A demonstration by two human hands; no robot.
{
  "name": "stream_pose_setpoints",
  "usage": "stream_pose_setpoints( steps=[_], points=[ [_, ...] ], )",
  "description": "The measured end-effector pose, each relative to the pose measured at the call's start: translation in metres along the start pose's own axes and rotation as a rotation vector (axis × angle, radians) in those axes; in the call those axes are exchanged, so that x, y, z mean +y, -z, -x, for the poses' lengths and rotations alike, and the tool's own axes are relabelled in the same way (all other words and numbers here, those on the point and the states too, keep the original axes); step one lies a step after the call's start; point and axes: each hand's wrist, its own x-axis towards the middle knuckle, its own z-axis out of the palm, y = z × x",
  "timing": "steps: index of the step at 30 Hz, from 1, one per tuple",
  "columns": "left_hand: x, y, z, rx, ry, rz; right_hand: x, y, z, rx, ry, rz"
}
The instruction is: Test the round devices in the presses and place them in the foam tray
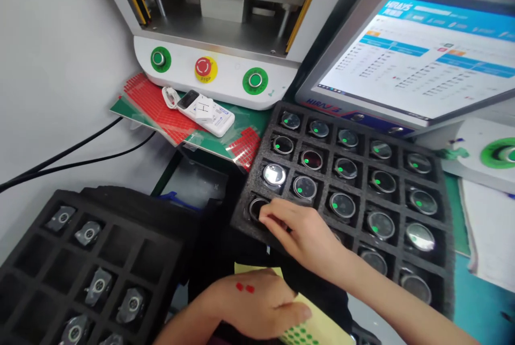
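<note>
My right hand [300, 229] reaches across to the near left corner of a black foam tray [442, 280] of round glass-faced watch bodies. Its fingertips are pinched on the watch body [256, 207] in the nearest left pocket. Most of the others carry a small green dot sticker. My left hand [257, 302] rests lower, fingers curled over a yellow sheet [317, 329] printed with green dots. Two small red stickers sit on the back of that hand. Whether its fingers grip the sheet is hidden.
A second black foam tray [36, 259] at the lower left holds several grey parts, with some pockets bare. Behind stand a press machine [217, 74] with green and red buttons, a white handheld device [205, 111] on red sticker sheets [155, 106], and a monitor [414, 50].
</note>
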Motion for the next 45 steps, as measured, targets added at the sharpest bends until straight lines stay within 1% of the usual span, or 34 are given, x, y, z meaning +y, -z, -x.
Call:
stream_pose_setpoints(
  steps=[2,3,7,9,11,13,15,18,22,26,30,33,34,35,37,39,40,42,43,45],
  points=[
    [-0.006,-0.002,-0.004,0.026,-0.03,-0.055,0.002,-0.011,-0.007,-0.052,-0.02,0.039],
    [-0.009,-0.003,-0.005,0.046,-0.048,-0.058,0.002,-0.014,-0.009,-0.055,-0.03,0.049],
    [-0.019,-0.006,-0.004,0.141,-0.108,-0.011,0.003,-0.016,-0.009,-0.051,-0.07,0.07],
    [-0.019,-0.006,-0.004,0.215,-0.085,-0.04,0.003,-0.017,-0.009,-0.077,-0.075,0.087],
    [-0.019,-0.006,-0.004,0.296,-0.022,-0.112,0.002,-0.019,-0.01,-0.102,-0.079,0.112],
    [-0.019,-0.005,-0.005,0.344,0.028,-0.181,0.002,-0.02,-0.011,-0.118,-0.086,0.134],
    [-0.019,-0.006,-0.006,0.353,0.025,-0.217,0.001,-0.017,-0.01,-0.13,-0.09,0.144],
    [-0.021,-0.007,-0.005,0.347,-0.013,-0.222,0.002,-0.007,-0.008,-0.159,-0.106,0.139],
    [-0.023,-0.005,-0.005,0.346,-0.078,-0.201,0.007,0.006,-0.002,-0.233,-0.11,0.096],
    [-0.025,-0.003,-0.007,0.318,-0.079,-0.216,0.013,0.001,0.0,-0.235,-0.095,0.144],
    [-0.025,-0.004,-0.007,0.309,-0.086,-0.187,0.014,-0.006,-0.001,-0.201,-0.158,0.192],
    [-0.025,-0.004,-0.006,0.307,-0.094,-0.177,0.015,-0.003,-0.003,-0.176,-0.205,0.211],
    [-0.025,-0.004,-0.006,0.307,-0.097,-0.176,0.015,0.0,-0.003,-0.177,-0.191,0.219],
    [-0.025,-0.004,-0.005,0.304,-0.1,-0.178,0.014,0.003,-0.004,-0.191,-0.143,0.237],
    [-0.025,-0.003,-0.005,0.295,-0.106,-0.185,0.013,0.009,-0.006,-0.252,0.013,0.313],
    [-0.024,-0.004,-0.005,0.3,-0.104,-0.19,0.008,0.014,-0.011,-0.349,0.145,0.431],
    [-0.024,-0.004,-0.005,0.305,-0.099,-0.191,0.005,0.015,-0.014,-0.397,0.173,0.494],
    [-0.023,-0.003,-0.006,0.303,-0.092,-0.194,-0.002,0.015,-0.022,-0.471,0.175,0.608],
    [-0.022,-0.003,-0.006,0.294,-0.089,-0.2,-0.005,0.014,-0.025,-0.495,0.183,0.66],
    [-0.021,-0.001,-0.005,0.27,-0.086,-0.215,-0.01,0.012,-0.03,-0.502,0.229,0.745]
  ],
)
